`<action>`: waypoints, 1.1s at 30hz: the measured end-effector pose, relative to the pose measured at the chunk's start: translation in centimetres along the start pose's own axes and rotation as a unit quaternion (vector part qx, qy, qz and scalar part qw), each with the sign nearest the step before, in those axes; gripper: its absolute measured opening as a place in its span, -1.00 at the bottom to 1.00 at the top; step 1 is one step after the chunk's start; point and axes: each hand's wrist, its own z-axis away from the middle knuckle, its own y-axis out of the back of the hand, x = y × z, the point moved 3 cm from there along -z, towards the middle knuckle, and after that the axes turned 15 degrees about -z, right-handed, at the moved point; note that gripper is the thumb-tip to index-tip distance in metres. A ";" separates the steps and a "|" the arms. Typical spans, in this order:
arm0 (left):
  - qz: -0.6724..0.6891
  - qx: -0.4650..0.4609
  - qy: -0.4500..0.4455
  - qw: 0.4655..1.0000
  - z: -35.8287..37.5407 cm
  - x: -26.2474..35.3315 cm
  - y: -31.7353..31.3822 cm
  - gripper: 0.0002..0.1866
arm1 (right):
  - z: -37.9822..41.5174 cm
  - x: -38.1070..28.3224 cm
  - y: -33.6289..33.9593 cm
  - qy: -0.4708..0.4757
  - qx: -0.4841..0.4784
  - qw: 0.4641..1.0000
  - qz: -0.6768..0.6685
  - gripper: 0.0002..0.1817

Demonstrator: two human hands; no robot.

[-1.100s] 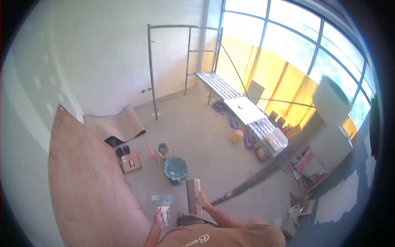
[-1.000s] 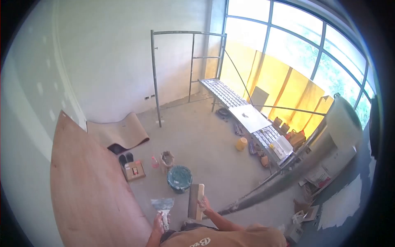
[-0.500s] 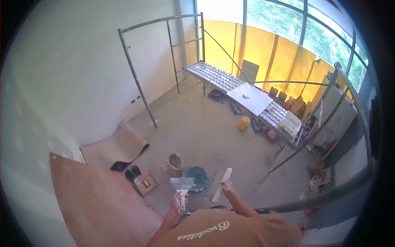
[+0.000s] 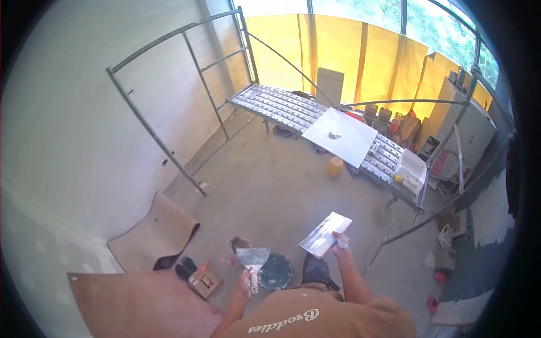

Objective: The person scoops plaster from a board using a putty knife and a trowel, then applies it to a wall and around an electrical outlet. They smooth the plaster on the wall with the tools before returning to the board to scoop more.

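My left hand (image 4: 245, 284) is closed round the white-smeared handle of a broad putty knife (image 4: 253, 257), its metal blade pointing away from me. My right hand (image 4: 341, 244) grips a wide, flat plastering trowel (image 4: 324, 234) at its right end. The trowel's shiny face shows, with whitish material along one side. Below and beside the putty knife a dark green bucket (image 4: 278, 271) stands on the floor, partly hidden by the knife and my left hand. A smaller grey-crusted container (image 4: 239, 243) sits just behind the blade.
Ahead stands a scaffold frame (image 4: 152, 132) with a metal plank (image 4: 282, 107) bearing a white board (image 4: 341, 135). A yellow container (image 4: 335, 167) is on the floor. At left lie brown sheets (image 4: 149, 234), a cardboard box (image 4: 205, 281) and dark shoes (image 4: 185, 268).
My right hand has moved forward and right, turning the trowel so its shiny face shows. The left hand still holds the putty knife. The camera view has shifted.
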 end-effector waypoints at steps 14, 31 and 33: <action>-0.183 -0.030 -0.008 0.983 -35.1 20.5 -23.9 -0.67 | -30.0 -22.7 -16.6 0.192 -0.032 0.964 0.183 -0.44; -0.487 -0.151 -0.051 0.859 -60.8 34.9 -30.4 -0.67 | -36.9 -24.3 -19.5 0.133 -0.036 0.990 0.030 -0.36; -0.494 -0.178 -0.057 0.849 -64.8 34.5 -30.9 -0.64 | -37.2 -23.1 -18.9 0.174 0.006 0.985 0.017 -0.37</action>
